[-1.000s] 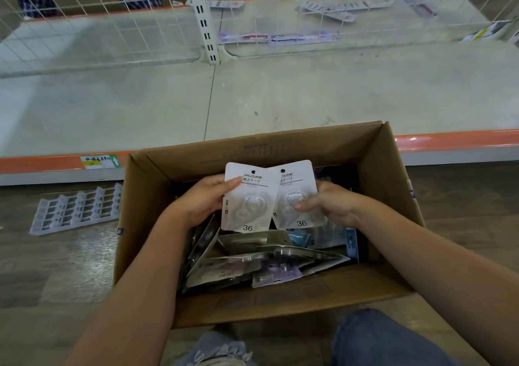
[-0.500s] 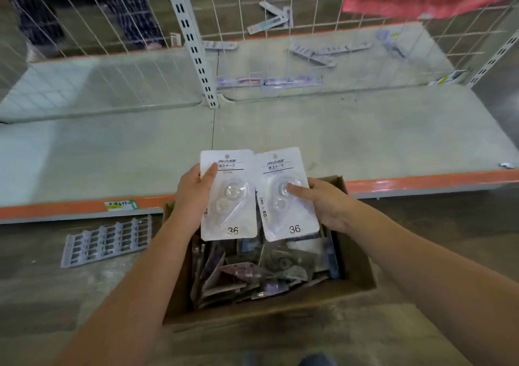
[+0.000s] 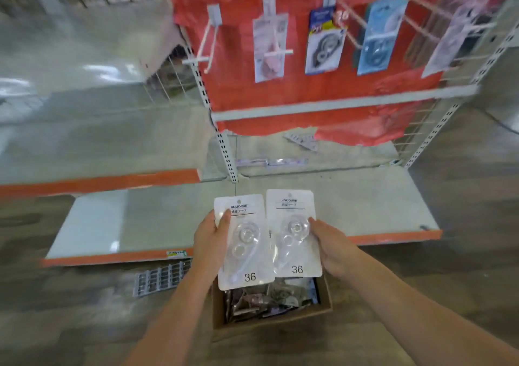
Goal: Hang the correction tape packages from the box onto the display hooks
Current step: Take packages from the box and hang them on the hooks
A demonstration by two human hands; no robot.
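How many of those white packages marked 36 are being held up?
2: the left package in the left hand, the right package in the right hand. More may lie hidden in the box.

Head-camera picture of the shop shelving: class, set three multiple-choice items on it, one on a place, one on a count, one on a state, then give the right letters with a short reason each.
1. Where is the cardboard box?
A. on the floor, below the hands
B. on the upper shelf
C. hung on a hook

2. How many white packages marked 36 are held up?
A. one
B. two
C. four

3. What is the state of the leftmost hook on the red panel?
A. bare
B. carrying a blue package
C. carrying a pink package

Answers:
1 A, the box sits on the floor under the wrists.
2 B, the left hand holds the left package and the right hand the right package.
3 A, nothing hangs from it.
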